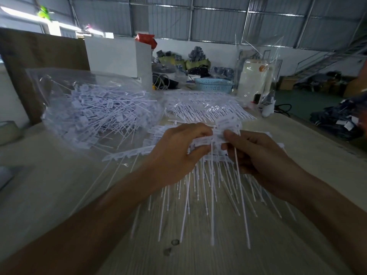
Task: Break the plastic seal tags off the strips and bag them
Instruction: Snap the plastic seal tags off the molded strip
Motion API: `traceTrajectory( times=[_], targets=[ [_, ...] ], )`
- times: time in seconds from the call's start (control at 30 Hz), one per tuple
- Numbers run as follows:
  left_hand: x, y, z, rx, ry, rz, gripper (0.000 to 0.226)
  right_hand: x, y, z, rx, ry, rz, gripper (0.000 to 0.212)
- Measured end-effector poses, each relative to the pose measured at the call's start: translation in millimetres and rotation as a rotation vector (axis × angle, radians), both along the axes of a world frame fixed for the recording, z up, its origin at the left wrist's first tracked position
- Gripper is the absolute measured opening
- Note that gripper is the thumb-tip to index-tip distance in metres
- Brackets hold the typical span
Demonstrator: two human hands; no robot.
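Over the pale table (49,187), near the centre of the view, both hands meet on a bundle of white strips (216,139). From the left hand (174,155), the right hand (258,155) sits at 3 o'clock, the two nearly touching. Left fingers curl closed around the strips' flat tag ends, thumb on top pressing down. Right thumb and fingers pinch closed on the same tag ends just beside them. Long thin tails (212,195) hang from the held strips toward 6 o'clock, fanning out above the tabletop; whether their tips touch it I cannot tell.

At 10 o'clock from the hands lies a clear bag (59,100), slumped on the table, holding a loose heap of separated tags (95,116) with their thin tails pointing every way. At 12 o'clock, just beyond the hands, more strips lie in a clear wrapper (202,106), their tails laid side by side in rows. One strip (123,154) lies flat on the table at 9 o'clock, touching the bag's edge.

Farther off at 12 o'clock stands a blue basket (213,85), with a white box (117,54) to its 9 o'clock side. A brown board (39,56) stands upright behind the bag. Two small dark marks (171,246) show on the table at 6 o'clock.
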State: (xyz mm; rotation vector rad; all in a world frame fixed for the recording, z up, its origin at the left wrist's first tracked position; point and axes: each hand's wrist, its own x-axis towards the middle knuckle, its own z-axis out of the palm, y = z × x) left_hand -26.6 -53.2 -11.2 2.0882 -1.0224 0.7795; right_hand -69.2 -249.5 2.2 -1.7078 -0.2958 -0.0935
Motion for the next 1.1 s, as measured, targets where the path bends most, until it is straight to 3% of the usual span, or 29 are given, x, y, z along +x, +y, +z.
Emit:
traceTrajectory(
  times=[0.17,0.4,0.5,0.6,0.67,0.73,0.9,1.0,1.1],
  targets=[
    [2,3,-1,0.015,-0.062,-0.061,0.012,-1,-2,2,-0.450,-0.397,-0.057,0.028],
    [4,6,2,-0.009,0.221,-0.183,0.013,1,-9,-2,-0.746,-0.697,-0.192,0.020],
    [4,5,-3,-0.046,0.273,-0.162,0.010,5,-7,-7,-0.735,-0.614,-0.185,0.030],
    [2,4,-3,-0.048,0.213,-0.157,0.019,6,-4,-5,-0.510,-0.472,-0.148,0.027],
    [1,3,-1,-0.074,0.162,-0.130,0.017,6,-5,-3,-0.402,-0.405,-0.130,0.039],
    [1,4,0,-0.123,0.105,-0.090,0.018,6,-9,-3,-0.448,-0.401,-0.122,0.047],
    [1,6,2,-0.054,-0.021,-0.071,0.019,4,-11,-5,-0.742,-0.678,-0.259,0.041],
    [3,10,3,0.091,-0.111,-0.018,0.026,3,-9,-5,-0.895,-0.878,-0.312,0.031],
    [2,15,1,0.305,-0.188,0.061,0.034,-1,-6,-4,-0.814,-0.909,-0.291,0.023]
  ],
)
